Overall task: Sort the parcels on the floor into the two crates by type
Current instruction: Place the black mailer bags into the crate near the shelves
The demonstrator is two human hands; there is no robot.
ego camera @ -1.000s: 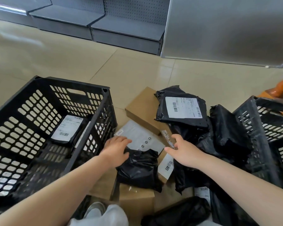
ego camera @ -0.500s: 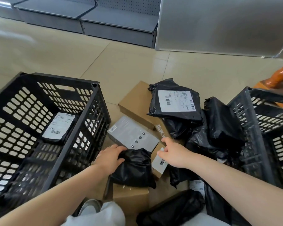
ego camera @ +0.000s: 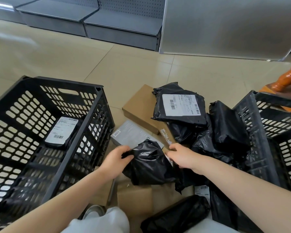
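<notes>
A: Black plastic everywhere. Which parcel is in play?

B: The crumpled black poly bag (ego camera: 148, 163) at the centre of the head view. The left hand (ego camera: 115, 163) has its fingers curled round the bag's 9 o'clock edge, gripping it. The right hand (ego camera: 181, 156) is at the bag's 3 o'clock side, fingers bent and touching it; I cannot tell whether it has truly closed on it.

A: What lies under it?

B: It rests across a grey box (ego camera: 133, 134) at its 12 o'clock and a brown carton (ego camera: 134, 197) at its 6 o'clock, all on the tiled floor (ego camera: 74, 61).

A: And the crates?

B: The left crate (ego camera: 97, 118), black and slotted, stands at 9 o'clock and holds one labelled black mailer (ego camera: 62, 132) leaning against its far wall. The right crate (ego camera: 259, 132) sits at 3 o'clock; its inside is mostly out of view.

A: The remaining pile?

B: At 1 o'clock a labelled black bag (ego camera: 180, 106) lies on a flat brown box (ego camera: 139, 106). More black bags (ego camera: 228, 125) are heaped against the right crate, and another black bag (ego camera: 176, 216) lies at 6 o'clock.
</notes>
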